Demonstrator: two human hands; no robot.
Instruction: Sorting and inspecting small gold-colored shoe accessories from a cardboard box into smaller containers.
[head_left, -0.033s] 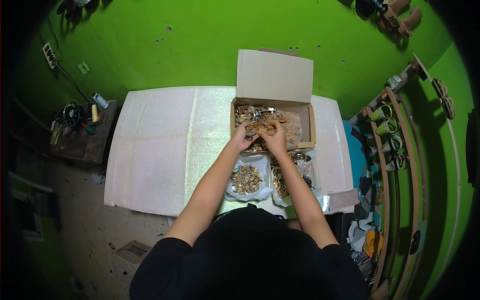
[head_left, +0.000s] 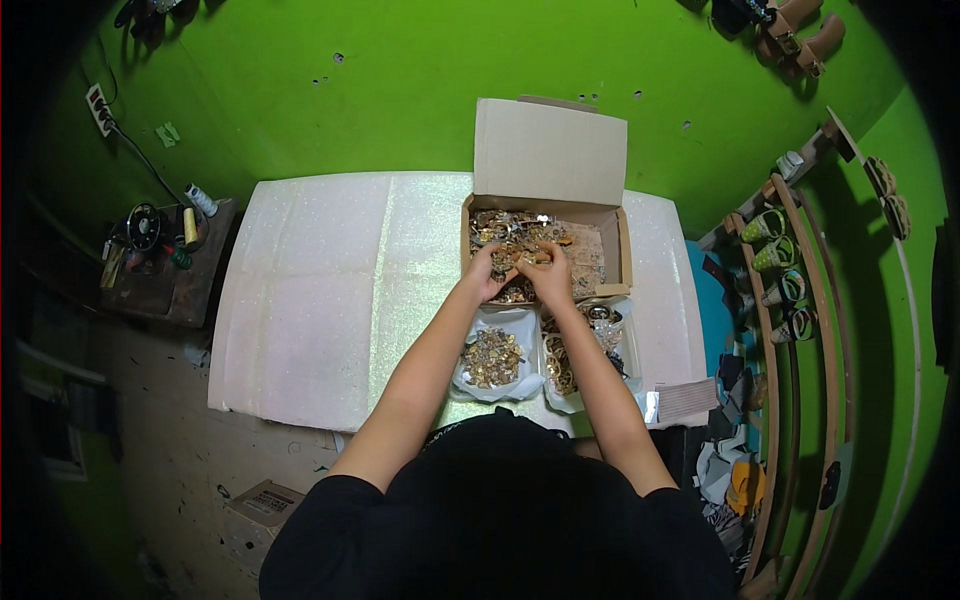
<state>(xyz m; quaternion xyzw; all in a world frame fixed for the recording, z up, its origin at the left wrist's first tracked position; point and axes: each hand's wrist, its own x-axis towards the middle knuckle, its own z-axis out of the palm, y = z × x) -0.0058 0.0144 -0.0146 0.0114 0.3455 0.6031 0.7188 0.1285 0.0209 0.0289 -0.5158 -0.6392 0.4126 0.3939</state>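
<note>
Both hands are inside an open cardboard box (head_left: 625, 262), over a heap of small shiny gold, silver and brown metal-looking pieces (head_left: 500, 222). At the heap's left front, my left hand (head_left: 484, 276) has its fingers bent inward. My right hand (head_left: 549, 278) faces it a short way to the right, thumb and fingers pinched together. Something small and brownish shows between the fingertips, too small to make out. Nearer to me, a white plastic-lined tray (head_left: 468, 385) carries small gold and silver pieces. Beside it, a second lined tray (head_left: 565, 402) contains larger buckle-like rings and dark pieces, partly hidden by my right forearm.
A pale, glittery sheet (head_left: 300, 290) covers the table. Its front right corner bears a grey ribbed piece (head_left: 685, 400). To the right stands a wooden rack (head_left: 785, 230) with sandals. A small dark table (head_left: 175, 285) at left carries thread spools. On the floor lies a cardboard box (head_left: 265, 503).
</note>
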